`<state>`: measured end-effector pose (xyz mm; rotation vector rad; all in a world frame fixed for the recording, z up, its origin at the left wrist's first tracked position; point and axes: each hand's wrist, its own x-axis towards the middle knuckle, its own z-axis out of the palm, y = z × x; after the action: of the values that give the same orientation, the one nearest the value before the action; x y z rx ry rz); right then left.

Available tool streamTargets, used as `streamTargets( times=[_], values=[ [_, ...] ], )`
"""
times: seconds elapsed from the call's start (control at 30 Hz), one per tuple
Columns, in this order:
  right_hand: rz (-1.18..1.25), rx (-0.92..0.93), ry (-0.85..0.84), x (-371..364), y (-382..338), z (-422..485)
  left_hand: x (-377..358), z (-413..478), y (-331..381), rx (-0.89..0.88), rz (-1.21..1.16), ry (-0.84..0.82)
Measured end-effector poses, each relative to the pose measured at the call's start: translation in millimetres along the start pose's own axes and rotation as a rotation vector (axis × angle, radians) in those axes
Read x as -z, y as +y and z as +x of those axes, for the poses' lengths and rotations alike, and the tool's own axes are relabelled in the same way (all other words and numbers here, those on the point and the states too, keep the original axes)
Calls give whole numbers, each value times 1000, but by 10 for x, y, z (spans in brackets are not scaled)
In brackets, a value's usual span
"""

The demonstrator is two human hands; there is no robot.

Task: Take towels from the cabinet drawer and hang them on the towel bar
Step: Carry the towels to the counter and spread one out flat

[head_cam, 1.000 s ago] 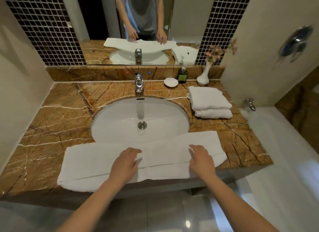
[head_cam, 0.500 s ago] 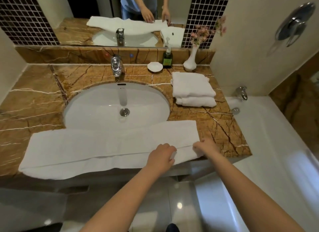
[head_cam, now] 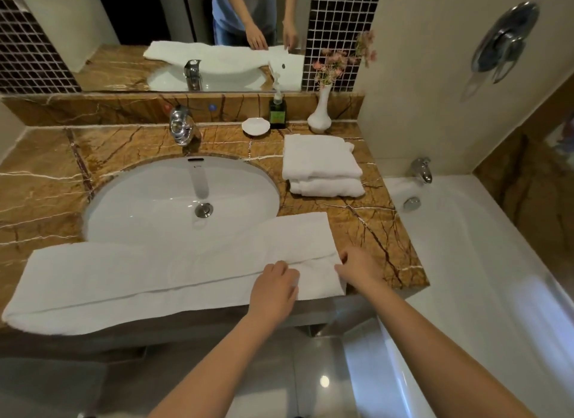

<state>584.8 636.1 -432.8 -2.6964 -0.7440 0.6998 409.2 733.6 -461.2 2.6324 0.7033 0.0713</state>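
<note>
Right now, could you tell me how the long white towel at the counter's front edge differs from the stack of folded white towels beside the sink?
The long white towel lies stretched out across the counter's front, overlapping the sink rim; the stack of folded white towels sits compactly to the right of the basin. Both hands, left hand and right hand, rest on the long towel's right end; the stack is untouched. Both are plain white terry.

Both hands [head_cam: 275, 288] [head_cam: 357, 270] rest on the long towel's [head_cam: 124, 277] right end.
</note>
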Motion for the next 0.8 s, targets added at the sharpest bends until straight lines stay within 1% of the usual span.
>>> streamTargets(
  times=[0.03,0.1,0.17,0.23,0.33,0.43,0.53,0.6,0.7,0.73,0.77,0.8],
  values=[
    [-57,11,19,-36,28,-7,4,4,15,20,-10,19],
    [-123,80,125,-59,40,-6,35,25,25,72,-20,75],
    [-231,259,231,-66,19,28,66,69,16,95,27,116],
    [-386,442,273,-60,-37,67,90,128,14,101,101,110],
    [-551,603,204,-62,-148,150,115,222,27,128,188,69],
    [-670,686,133,-102,-220,209,145,298,20,155,198,51],
    [-648,713,139,-43,-277,268,146,329,12,163,199,70],
    [-646,802,232,88,-369,250,138,335,20,162,208,101],
    [-578,944,445,301,-436,134,129,359,22,180,208,137],
    [-562,978,491,317,-406,82,129,357,27,189,209,146],
    [-553,1000,503,302,-351,26,135,352,32,195,210,152],
    [-552,1008,474,261,-279,-49,144,342,35,195,217,155]
  ],
)
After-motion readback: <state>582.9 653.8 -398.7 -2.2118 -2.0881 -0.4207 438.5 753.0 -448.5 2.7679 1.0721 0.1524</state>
